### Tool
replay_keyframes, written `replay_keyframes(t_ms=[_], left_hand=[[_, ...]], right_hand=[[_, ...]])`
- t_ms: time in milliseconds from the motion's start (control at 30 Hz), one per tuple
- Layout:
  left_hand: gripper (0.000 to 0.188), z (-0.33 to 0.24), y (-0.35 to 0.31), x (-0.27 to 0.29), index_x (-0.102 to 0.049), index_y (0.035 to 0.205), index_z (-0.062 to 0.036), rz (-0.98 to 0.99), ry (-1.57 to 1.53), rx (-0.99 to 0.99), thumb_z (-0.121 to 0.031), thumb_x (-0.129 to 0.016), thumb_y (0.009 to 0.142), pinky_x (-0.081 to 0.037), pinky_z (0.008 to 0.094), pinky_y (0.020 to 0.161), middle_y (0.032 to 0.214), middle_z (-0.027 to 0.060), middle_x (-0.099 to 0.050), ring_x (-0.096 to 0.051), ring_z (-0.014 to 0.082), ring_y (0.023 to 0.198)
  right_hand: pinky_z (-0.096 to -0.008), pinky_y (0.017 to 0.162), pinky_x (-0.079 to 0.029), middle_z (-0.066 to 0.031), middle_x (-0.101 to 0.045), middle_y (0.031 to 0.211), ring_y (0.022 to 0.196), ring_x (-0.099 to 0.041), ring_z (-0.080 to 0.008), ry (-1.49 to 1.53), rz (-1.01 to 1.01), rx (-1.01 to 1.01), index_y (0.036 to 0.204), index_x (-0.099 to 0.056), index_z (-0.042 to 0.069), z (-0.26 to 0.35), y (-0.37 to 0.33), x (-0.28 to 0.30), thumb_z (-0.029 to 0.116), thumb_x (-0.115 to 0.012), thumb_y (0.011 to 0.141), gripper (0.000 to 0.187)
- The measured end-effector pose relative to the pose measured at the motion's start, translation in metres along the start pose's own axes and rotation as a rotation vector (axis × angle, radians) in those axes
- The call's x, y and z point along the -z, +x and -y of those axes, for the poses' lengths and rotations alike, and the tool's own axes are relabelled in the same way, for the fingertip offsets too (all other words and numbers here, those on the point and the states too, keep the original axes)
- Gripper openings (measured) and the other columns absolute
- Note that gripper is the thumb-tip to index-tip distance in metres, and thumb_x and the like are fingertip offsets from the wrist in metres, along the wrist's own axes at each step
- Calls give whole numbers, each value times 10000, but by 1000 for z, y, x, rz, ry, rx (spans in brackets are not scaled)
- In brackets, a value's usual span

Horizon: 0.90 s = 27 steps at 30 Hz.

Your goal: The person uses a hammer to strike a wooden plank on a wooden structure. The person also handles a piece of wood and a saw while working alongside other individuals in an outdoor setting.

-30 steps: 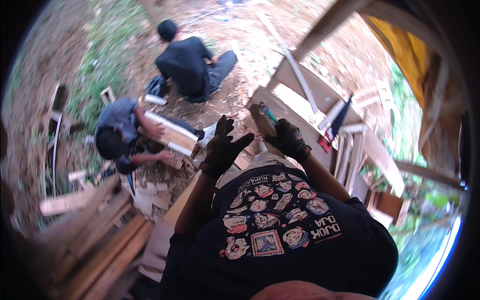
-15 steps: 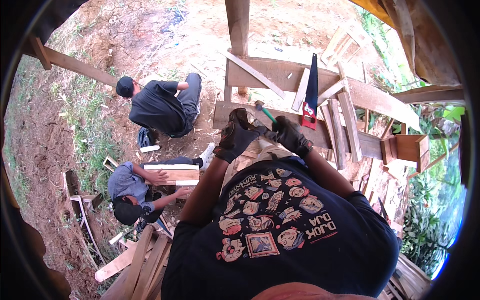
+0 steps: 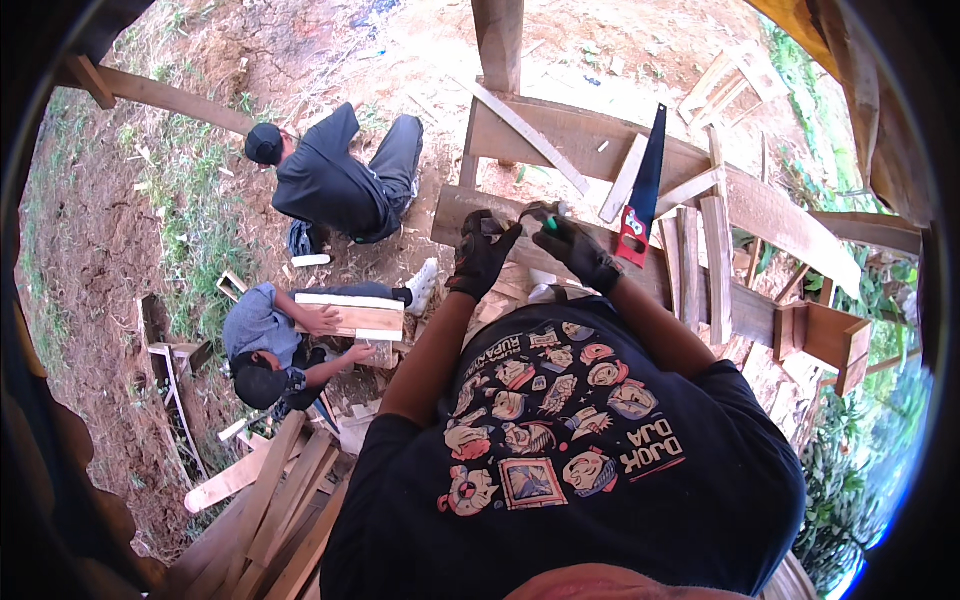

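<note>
My right hand (image 3: 578,252), in a dark glove, is closed around a hammer (image 3: 552,224) with a green handle. Its head is hard to make out beside the fingers. To its left, my left hand (image 3: 483,255) is gloved too, with fingers curled and thumb pointing toward the right hand. Whatever the left fingers hold is too small or hidden to name. Both hands are over the near plank (image 3: 455,215) of a wooden bench. Just right of the hammer hand lies a handsaw (image 3: 645,190) with a red handle and dark blade.
Loose wood strips (image 3: 690,260) lie across the bench, with a wooden box (image 3: 835,335) at its right end. An upright post (image 3: 498,45) rises behind. Two people sit at left, one person (image 3: 265,340) with hands on a board (image 3: 350,318). Planks (image 3: 280,500) are piled lower left.
The view has shifted, moving the scene rightward. My hands have drawn a little apart, and the hammer has swung up and right, its handle now mostly hidden. The far person has raised an elbow.
</note>
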State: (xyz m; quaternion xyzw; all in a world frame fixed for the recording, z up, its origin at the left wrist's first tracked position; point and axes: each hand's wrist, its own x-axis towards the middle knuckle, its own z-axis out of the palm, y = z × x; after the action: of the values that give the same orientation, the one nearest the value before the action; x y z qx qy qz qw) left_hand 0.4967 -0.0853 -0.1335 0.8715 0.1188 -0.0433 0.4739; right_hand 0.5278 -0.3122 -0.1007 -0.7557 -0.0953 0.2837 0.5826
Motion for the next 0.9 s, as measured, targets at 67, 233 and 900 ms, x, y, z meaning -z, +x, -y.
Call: replay_keyframes(t_ms=[67,233,900], left_hand=[[530,-5,-5,-4,-517,1314,-72,24,-84,35,-315,-783,925,-532,408,873,1160,138,-605,-635,261,1024],[325,-5,-13,-15,-534,1275,-46,43,-56,-162,-210,-638,1014,-496,440,943,1182,181,-595,-605,324,1098],[190,6,18,-28,-642,1036,-76,-91,385,-276,-189,-511,957,-492,560,873,1108,197,-663,-615,434,1077]], right_hand=[[-373,986,-507,-125,-717,1215,1077,-674,-227,-120,4,69,1469,-544,22,-7,7,-3,488,-549,1060,620],[-433,841,-519,-159,-710,889,856,-689,-301,-197,-21,-41,1263,-681,75,-43,33,-6,514,-422,1073,544],[-309,558,-381,8,-601,750,625,-492,-99,-74,-48,282,1085,-748,48,-6,38,24,273,-577,1014,292]])
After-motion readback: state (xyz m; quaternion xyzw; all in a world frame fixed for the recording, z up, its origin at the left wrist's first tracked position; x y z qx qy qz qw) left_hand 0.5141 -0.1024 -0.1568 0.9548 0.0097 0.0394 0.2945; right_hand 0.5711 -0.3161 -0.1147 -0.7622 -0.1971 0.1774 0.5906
